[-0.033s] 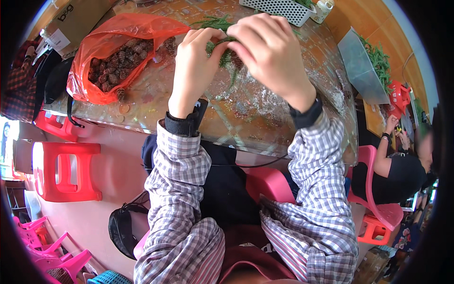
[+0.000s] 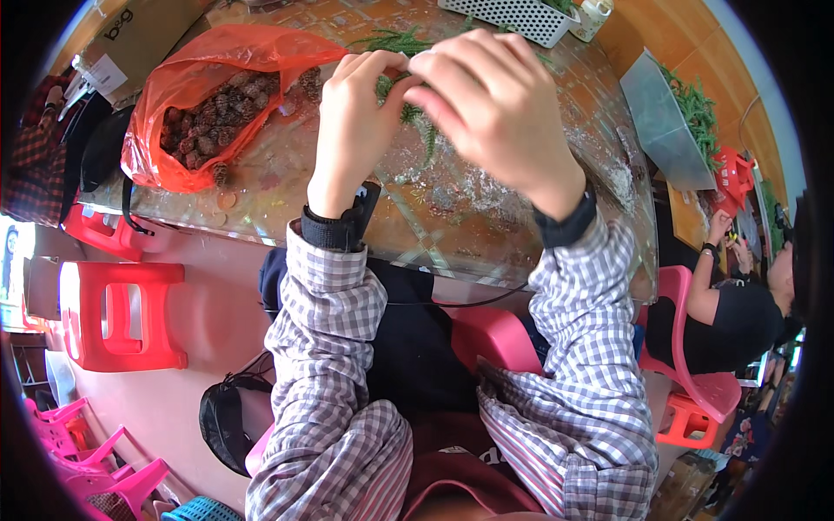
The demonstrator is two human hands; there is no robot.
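Note:
Over the far part of the table, my left hand [image 2: 352,117] is closed in a pinch on a green pine sprig [image 2: 429,137], which hangs down between my hands. My right hand [image 2: 504,113] meets it from the right, its fingers curled and thumb bent inward. What its fingertips hold is hidden behind the hand. Another stretch of green needles [image 2: 393,41] shows just beyond my fingers. To the left of my left hand lies an open red plastic bag [image 2: 252,48] full of brown pine cones [image 2: 228,111].
White flakes [image 2: 469,178] litter the stained table [image 2: 295,208]. A white perforated basket [image 2: 512,19] and a small jar [image 2: 592,19] stand at the back. At right is a translucent bin [image 2: 665,130] of greenery. Red stools [image 2: 126,347] stand on the floor; another person [image 2: 730,308] sits at right.
My right hand has shifted slightly left and tilted over the sprig, covering a pine cone that showed beneath it. The left hand has barely moved.

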